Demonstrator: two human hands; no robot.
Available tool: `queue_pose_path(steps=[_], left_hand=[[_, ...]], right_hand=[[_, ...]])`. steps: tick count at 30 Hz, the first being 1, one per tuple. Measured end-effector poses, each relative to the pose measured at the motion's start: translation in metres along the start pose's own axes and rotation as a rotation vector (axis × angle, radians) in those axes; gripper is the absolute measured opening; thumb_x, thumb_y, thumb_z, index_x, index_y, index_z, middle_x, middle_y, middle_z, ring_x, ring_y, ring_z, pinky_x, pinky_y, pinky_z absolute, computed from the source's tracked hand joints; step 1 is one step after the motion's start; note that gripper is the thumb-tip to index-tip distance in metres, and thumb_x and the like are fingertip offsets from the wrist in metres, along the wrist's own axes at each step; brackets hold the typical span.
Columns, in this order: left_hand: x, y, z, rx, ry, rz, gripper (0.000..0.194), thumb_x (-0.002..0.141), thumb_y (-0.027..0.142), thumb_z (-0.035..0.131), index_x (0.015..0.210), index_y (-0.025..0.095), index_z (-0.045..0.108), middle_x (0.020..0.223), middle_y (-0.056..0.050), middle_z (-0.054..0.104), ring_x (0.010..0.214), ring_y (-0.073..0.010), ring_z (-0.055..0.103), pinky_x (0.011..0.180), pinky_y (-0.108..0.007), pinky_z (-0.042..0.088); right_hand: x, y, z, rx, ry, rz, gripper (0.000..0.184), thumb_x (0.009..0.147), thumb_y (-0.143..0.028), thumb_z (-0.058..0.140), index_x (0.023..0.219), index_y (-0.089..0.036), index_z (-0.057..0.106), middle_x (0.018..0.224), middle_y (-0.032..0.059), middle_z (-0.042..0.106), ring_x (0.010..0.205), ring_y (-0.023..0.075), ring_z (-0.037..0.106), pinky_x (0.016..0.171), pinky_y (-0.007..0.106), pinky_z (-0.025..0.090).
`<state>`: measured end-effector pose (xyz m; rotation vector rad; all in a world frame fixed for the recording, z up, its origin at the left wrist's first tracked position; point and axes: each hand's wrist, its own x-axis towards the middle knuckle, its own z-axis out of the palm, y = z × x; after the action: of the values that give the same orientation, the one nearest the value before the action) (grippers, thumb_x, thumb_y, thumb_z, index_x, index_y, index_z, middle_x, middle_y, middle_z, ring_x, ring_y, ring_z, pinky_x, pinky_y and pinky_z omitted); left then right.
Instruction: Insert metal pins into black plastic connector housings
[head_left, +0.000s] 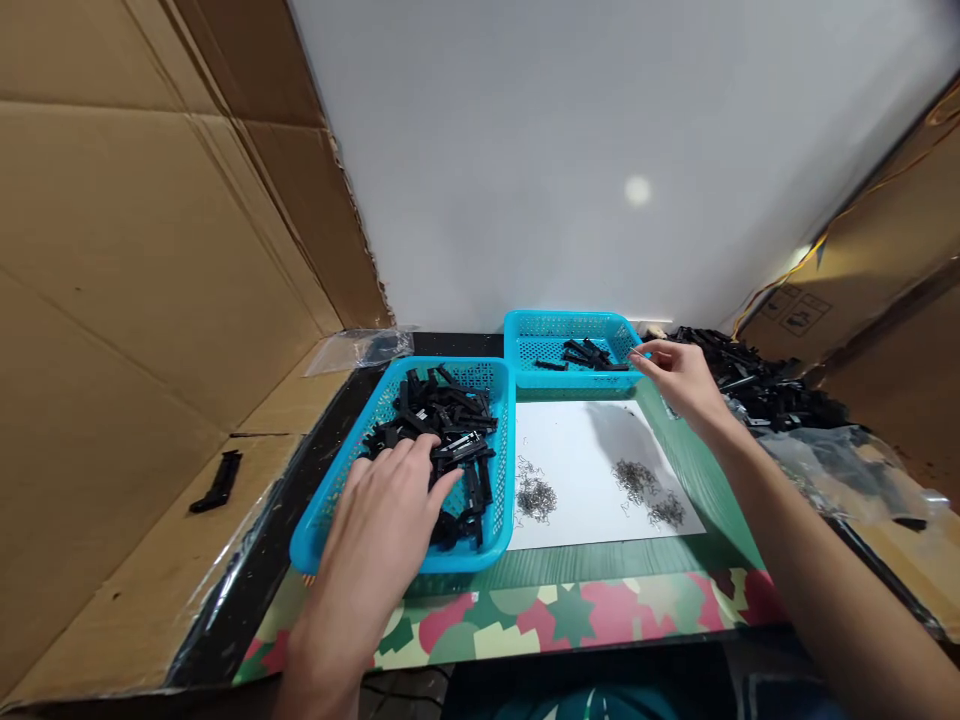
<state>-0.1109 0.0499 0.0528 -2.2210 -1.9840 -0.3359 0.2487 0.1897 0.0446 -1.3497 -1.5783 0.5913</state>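
Your left hand [390, 505] is down in the near blue basket [472, 562], centre of the frame, fingers curled over the black plastic parts [480, 490]. Can't tell if it grips one; your own hand blocks the view.

Your right hand [679, 375], right of centre, has thumb and fingertips drawn together by the right end of the far basket [551, 379]. Something thin may be between them; too small to confirm.

The far basket holds a few black pieces [589, 353]. White paper [577, 440] in front of it carries small metal bits: a left pile [537, 497] and a right pile [636, 480] that trails toward lower right.

Risks, my read:
- Your right forearm is close to the right pile. A low sweep could scatter bits or drag the paper.
- Left pile lies just beside the near basket. Shove that basket right and it could plough into the bits.
- Parts lie crossed in the near basket, so pulling one could snag others.
- Loose pinch could drop anything tiny; the far basket's holes would make it hard to spot.
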Motion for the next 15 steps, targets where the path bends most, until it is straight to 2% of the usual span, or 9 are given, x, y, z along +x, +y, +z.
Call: queue_pose_path(steps=[2,4,7,9,13,15], left_hand=[[0.002,0.001,0.005,0.079,-0.021,0.053,0.026,0.105,0.034,0.056,0.118,0.015,0.068,0.100,-0.012,0.074,0.095,-0.0349,0.071,0.080,-0.044,0.042],[0.005,0.002,0.007,0.114,-0.021,0.079,0.021,0.106,0.030,0.051,0.110,0.017,0.068,0.095,-0.011,0.073,0.094,-0.0353,0.070,0.079,-0.044,0.041],[0.008,0.000,0.003,0.073,-0.012,0.065,0.016,0.105,0.027,0.050,0.106,0.021,0.065,0.094,-0.009,0.073,0.091,-0.0347,0.071,0.078,-0.043,0.040],[0.009,-0.003,-0.003,0.002,0.021,0.037,0.012,0.104,0.030,0.053,0.105,0.023,0.062,0.093,-0.007,0.073,0.086,-0.0330,0.070,0.076,-0.041,0.039],[0.009,-0.002,-0.018,-0.167,0.174,-0.146,0.018,0.098,0.044,0.064,0.095,0.027,0.058,0.075,0.000,0.065,0.063,-0.0265,0.058,0.064,-0.036,0.033],[0.007,0.005,-0.025,-0.318,0.280,-0.260,0.022,0.096,0.048,0.068,0.098,0.028,0.059,0.074,0.001,0.062,0.063,-0.0245,0.056,0.062,-0.034,0.034]], right_hand=[[-0.014,0.001,-0.006,-0.020,-0.043,0.006,0.050,0.087,-0.062,0.072,0.089,-0.012,0.078,0.056,-0.0066,0.042,0.051,0.0098,0.029,0.051,0.028,0.019],[-0.031,0.000,-0.015,-0.085,-0.138,-0.010,0.049,0.093,-0.059,0.064,0.087,-0.013,0.079,0.058,-0.0043,0.046,0.052,0.0109,0.031,0.051,0.028,0.020],[-0.056,0.000,-0.028,-0.251,-0.282,-0.039,0.048,0.100,-0.054,0.056,0.084,-0.015,0.079,0.058,-0.0027,0.049,0.053,0.0131,0.037,0.052,0.028,0.022],[-0.071,-0.001,-0.031,-0.309,-0.333,-0.031,0.044,0.101,-0.050,0.057,0.085,-0.016,0.079,0.058,-0.0014,0.055,0.054,0.0144,0.043,0.052,0.028,0.024],[-0.100,-0.008,-0.013,-0.302,-0.427,0.009,0.029,0.100,-0.037,0.061,0.092,-0.018,0.080,0.064,0.0006,0.067,0.055,0.0158,0.053,0.054,0.028,0.033],[-0.111,-0.018,0.005,-0.251,-0.459,0.016,0.023,0.100,-0.032,0.063,0.096,-0.019,0.081,0.074,0.0032,0.074,0.062,0.0176,0.062,0.058,0.027,0.039]])
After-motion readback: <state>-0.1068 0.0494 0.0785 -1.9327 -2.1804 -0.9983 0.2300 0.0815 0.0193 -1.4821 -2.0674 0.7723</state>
